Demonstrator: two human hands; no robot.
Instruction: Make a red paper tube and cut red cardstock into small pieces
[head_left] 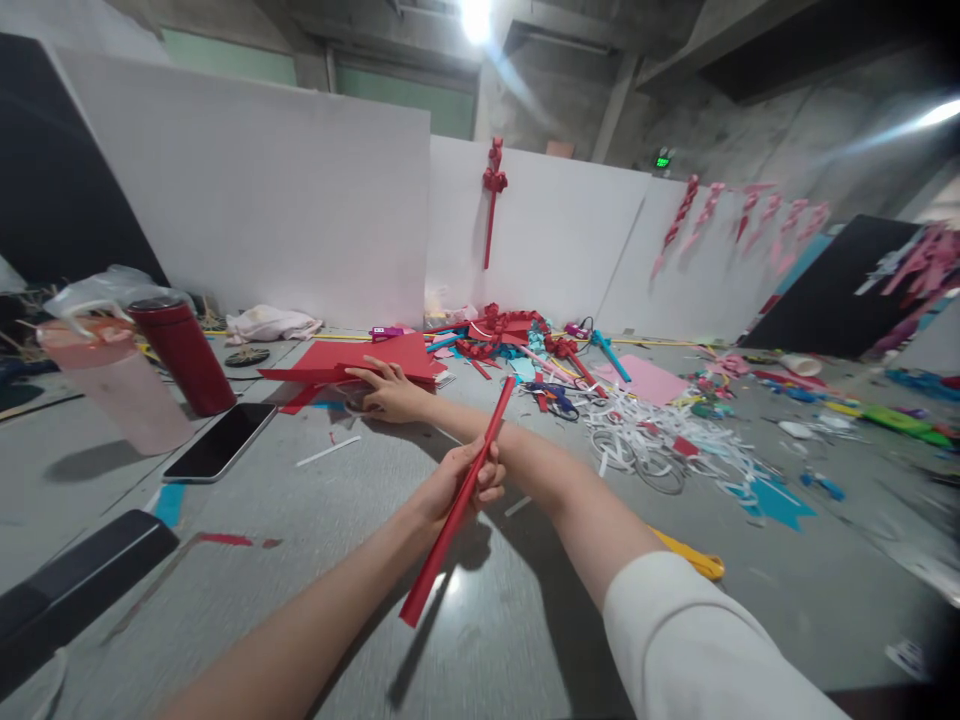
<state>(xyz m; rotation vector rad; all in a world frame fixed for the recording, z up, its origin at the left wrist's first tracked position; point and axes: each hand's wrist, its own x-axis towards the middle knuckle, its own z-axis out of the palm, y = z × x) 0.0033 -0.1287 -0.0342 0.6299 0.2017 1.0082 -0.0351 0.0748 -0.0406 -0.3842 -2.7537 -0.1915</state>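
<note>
My left hand (469, 480) is wrapped round a thin rolled red paper stick (439, 555), which slants from lower left to upper right above the grey table (360, 580). My right arm crosses beyond it to the left. At the near edge of a stack of red paper (375, 352), my right hand (394, 393) rests with its fingers apart, touching the sheets. Some of its fingertips lie on the red paper.
On the left stand a pink bottle (127, 390) and a red flask (187, 355) beside a phone (223, 442). White paper strips (652, 435) and red decorations (499, 325) lie right of the stack. Yellow scissors handles (690, 555) lie near my right forearm.
</note>
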